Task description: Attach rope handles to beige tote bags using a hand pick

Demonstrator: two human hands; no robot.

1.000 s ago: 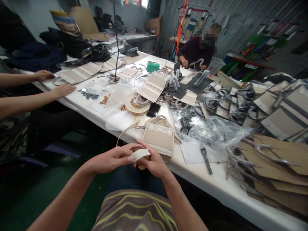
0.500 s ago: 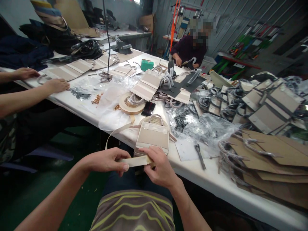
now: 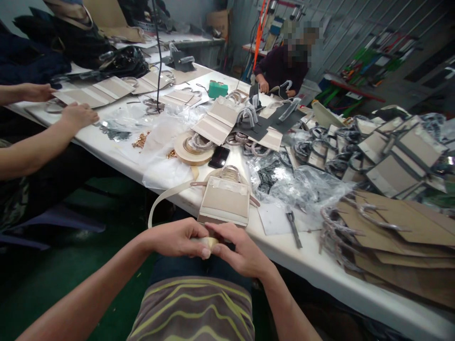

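Close together over my lap, my left hand [image 3: 183, 239] and my right hand [image 3: 236, 246] both pinch a strip of cream tape [image 3: 212, 242]. Fingers and thumbs cover most of the held part. From my left hand the strip loops [image 3: 161, 199] past the table edge and up to a wide tape roll [image 3: 192, 150]. Just beyond my hands, a beige bag panel [image 3: 225, 201] with a wrapped handle lies at the table's edge, and brown straps stick out at its sides.
A phone [image 3: 219, 157] lies beside the roll. Right of the panel are a dark hand tool [image 3: 294, 229], plastic wrapping [image 3: 313, 187] and stacked brown panels [image 3: 401, 237]. A co-worker's hands [image 3: 76, 116] rest on panels at left; another person [image 3: 280, 71] sits across the table.
My hands have come together, and the stretch of tape that showed between them is now mostly covered. The tape loop hangs wider to the left.
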